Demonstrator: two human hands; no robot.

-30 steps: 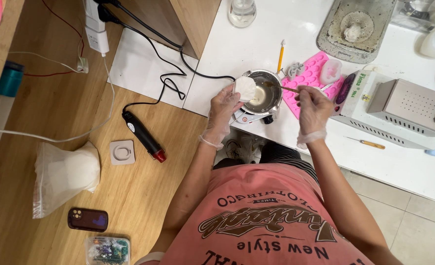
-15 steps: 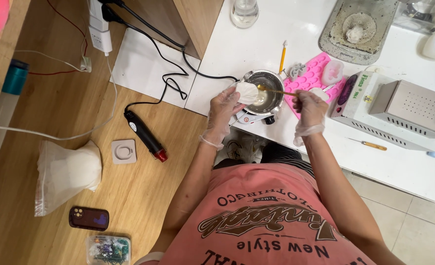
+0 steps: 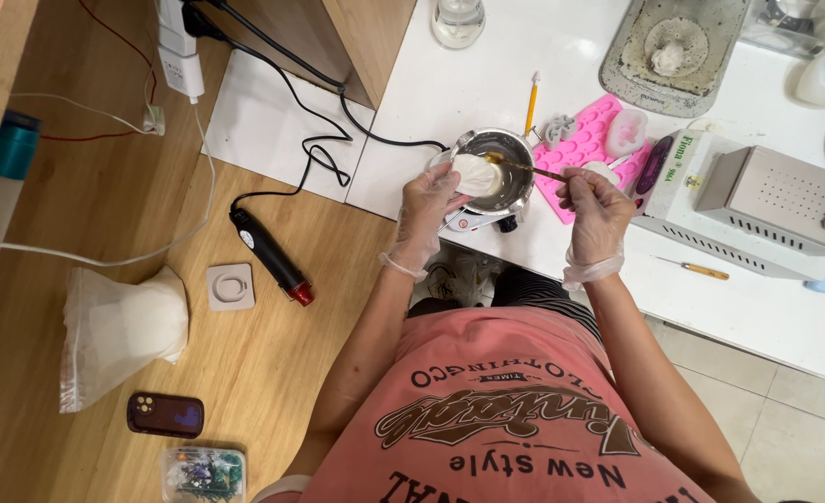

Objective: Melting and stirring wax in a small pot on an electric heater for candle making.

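Left hand (image 3: 428, 207) gripped a white lump (image 3: 476, 173) over the pot (image 3: 498, 169); right hand (image 3: 595, 207) pinched a spoon (image 3: 524, 166) inside. Pink mould (image 3: 591, 140) stood mostly unfilled.

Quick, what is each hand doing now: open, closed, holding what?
Left hand: closed on a white lump over the pot.
Right hand: closed on a thin stick.

A white table (image 3: 487, 56) carries a small metal pot (image 3: 498, 169) on a heater base, a yellow pencil (image 3: 531, 102), a pink mould (image 3: 591, 149), a grey tray (image 3: 673, 47), a glass jar (image 3: 457, 19), a white machine (image 3: 748, 200) and a screwdriver (image 3: 696, 269). The adjoining wooden surface (image 3: 105, 186) carries a heat gun (image 3: 271, 255), a white bag (image 3: 119, 335), a phone (image 3: 165, 414) and a white sheet (image 3: 273, 126).
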